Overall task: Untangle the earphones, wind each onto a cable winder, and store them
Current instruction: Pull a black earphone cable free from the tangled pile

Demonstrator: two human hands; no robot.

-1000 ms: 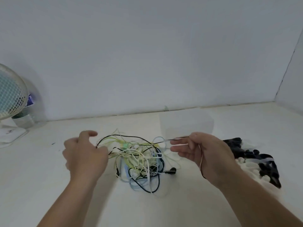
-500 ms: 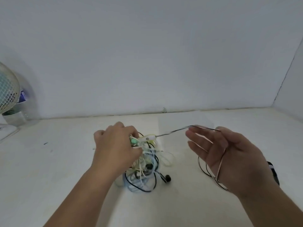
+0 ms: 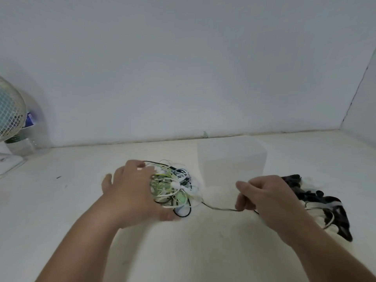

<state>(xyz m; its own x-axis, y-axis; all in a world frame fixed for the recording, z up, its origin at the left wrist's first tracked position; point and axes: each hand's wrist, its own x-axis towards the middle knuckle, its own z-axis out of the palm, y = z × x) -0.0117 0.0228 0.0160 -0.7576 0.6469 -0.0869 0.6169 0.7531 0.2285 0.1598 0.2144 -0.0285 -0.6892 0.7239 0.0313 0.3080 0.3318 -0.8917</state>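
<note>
One head-worn wide view, forward-down, seemingly close over left hand (image 3: 130,192), right hand (image 3: 266,198)

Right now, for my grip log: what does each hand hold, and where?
Left hand grips the earphone tangle by its left side; right hand pinches a dark cable stretched from it.

On the table (image 3: 81,200), the box (image 3: 232,157) stands behind-right of the tangle (image 3: 173,188); a cable (image 3: 217,208) runs right from it; winders (image 3: 317,202) lie far right; fan (image 3: 10,110) and bottle (image 3: 22,143) far left.

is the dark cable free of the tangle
No, the cable runs from the right hand, which pinches it, straight into the tangle that the left hand grips.
</note>
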